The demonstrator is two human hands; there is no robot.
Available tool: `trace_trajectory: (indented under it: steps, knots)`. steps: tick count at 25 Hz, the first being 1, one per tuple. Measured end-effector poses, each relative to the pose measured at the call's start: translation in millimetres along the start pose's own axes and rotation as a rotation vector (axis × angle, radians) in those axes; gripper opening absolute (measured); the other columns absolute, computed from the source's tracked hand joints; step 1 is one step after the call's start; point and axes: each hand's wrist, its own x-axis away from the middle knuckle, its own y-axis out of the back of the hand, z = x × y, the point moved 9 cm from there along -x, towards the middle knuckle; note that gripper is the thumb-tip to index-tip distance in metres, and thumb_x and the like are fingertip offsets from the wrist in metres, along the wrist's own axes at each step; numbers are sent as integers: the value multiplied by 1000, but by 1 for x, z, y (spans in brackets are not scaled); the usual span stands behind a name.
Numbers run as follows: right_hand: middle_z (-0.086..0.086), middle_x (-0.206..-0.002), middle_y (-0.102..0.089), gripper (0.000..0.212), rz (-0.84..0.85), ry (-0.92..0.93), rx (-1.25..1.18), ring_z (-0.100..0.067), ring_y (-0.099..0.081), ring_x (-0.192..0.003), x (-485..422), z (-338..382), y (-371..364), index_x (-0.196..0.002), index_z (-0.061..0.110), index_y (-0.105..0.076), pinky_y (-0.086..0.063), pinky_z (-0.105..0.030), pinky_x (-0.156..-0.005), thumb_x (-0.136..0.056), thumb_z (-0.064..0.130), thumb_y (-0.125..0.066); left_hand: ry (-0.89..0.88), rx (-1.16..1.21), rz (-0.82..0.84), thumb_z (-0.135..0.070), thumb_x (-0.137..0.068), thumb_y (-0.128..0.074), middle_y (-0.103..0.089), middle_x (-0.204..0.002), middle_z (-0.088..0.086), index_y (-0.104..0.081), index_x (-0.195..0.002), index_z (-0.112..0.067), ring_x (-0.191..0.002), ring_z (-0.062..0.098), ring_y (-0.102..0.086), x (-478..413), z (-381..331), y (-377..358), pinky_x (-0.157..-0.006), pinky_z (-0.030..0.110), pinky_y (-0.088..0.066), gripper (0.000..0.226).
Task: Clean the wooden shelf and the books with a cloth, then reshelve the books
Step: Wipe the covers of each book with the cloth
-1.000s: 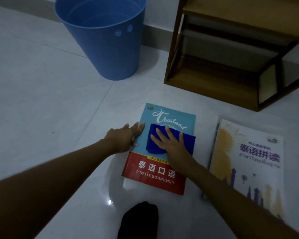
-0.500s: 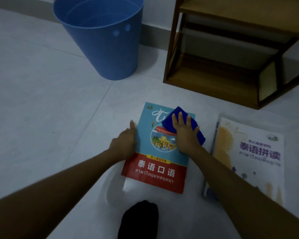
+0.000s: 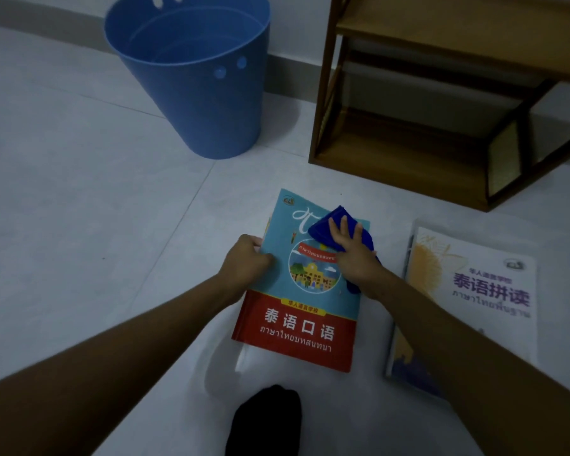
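A teal and red book lies flat on the pale tiled floor. My right hand presses a folded dark blue cloth onto the book's upper right part, fingers spread over it. My left hand grips the book's left edge, thumb on the cover. To the right a white and yellow book lies on the floor, partly under my right forearm. The wooden shelf stands at the upper right with nothing on its lower board.
A blue plastic bucket stands on the floor to the left of the shelf. A dark foot or sock shows at the bottom middle. The wall and skirting run along the top.
My right hand slid the cloth from the middle of the cover up to its upper right part. My left hand curled from resting flat on the left side into gripping the edge.
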Motion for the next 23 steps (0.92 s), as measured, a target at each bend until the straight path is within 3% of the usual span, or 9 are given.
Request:
trace_trajectory:
  steps: [3,5,7,8,11,14,18,20,23]
  knots:
    - [8,-160,7,69,-32,-3,-329,-21,11,-147,2,-8,6,-150,32,-12,-16,-53,-117,-97,-5,-36,-101,-92,100,-22,-84,-67,-55,-95,-3,-39,-111,-13,-87,19,-61,6,-27,-20,-67,31,-55,40]
    - [5,-159,-12,70,-59,-87,-668,-29,-23,-142,5,-16,16,-148,30,-26,-42,-46,-105,-93,-10,-40,-246,-122,126,-23,-86,-65,-57,-107,0,-33,-120,-15,-90,18,-62,11,-43,-26,-68,29,-56,47]
    - [-8,-137,-49,66,-92,-190,-953,-32,-59,-104,13,-19,26,-141,27,-43,-54,-40,-82,-89,-13,-42,-305,-94,189,-21,-90,-61,-58,-118,4,-31,-124,-18,-91,20,-65,17,-48,-27,-69,33,-59,45]
    - [-13,-118,-62,61,-123,-216,-1041,-30,-64,-86,19,-18,32,-137,23,-49,-54,-39,-74,-87,-13,-43,-300,-90,220,-21,-91,-59,-59,-120,6,-30,-124,-19,-92,23,-67,18,-48,-28,-71,38,-60,44]
    - [-14,-90,-67,43,-232,-283,-1235,-26,-63,-71,36,-15,49,-128,14,-54,-52,-38,-66,-90,-6,-46,-309,-58,263,-22,-92,-57,-59,-119,11,-31,-121,-18,-91,28,-69,26,-63,-26,-73,48,-59,39]
    - [-16,-106,-66,22,-207,-337,-1511,-29,-64,-89,57,0,60,-114,13,-55,-54,-44,-78,-95,7,-48,-343,-53,302,-22,-94,-54,-59,-117,9,-32,-122,-19,-88,26,-70,41,-95,-30,-73,46,-59,36]
    - [-12,-108,-67,15,-208,-170,-1534,-29,-65,-99,88,38,107,-98,24,-56,-52,-50,-85,-98,13,-45,-449,-82,324,-23,-95,-51,-59,-118,6,-29,-127,-25,-88,21,-69,68,-151,-31,-69,35,-60,39]
    - [-10,-109,-65,18,-238,-34,-1525,-28,-64,-102,106,59,138,-99,28,-57,-52,-50,-85,-98,14,-45,-509,-113,375,-18,-95,-50,-54,-122,5,-28,-131,-26,-98,20,-64,87,-181,-29,-70,29,-57,43]
    - [-7,-115,-63,27,-293,144,-1522,-26,-61,-105,137,95,188,-122,26,-55,-52,-48,-85,-98,19,-47,-589,-146,447,-7,-92,-52,-47,-130,1,-26,-139,-27,-114,18,-52,124,-226,-23,-82,31,-52,57]
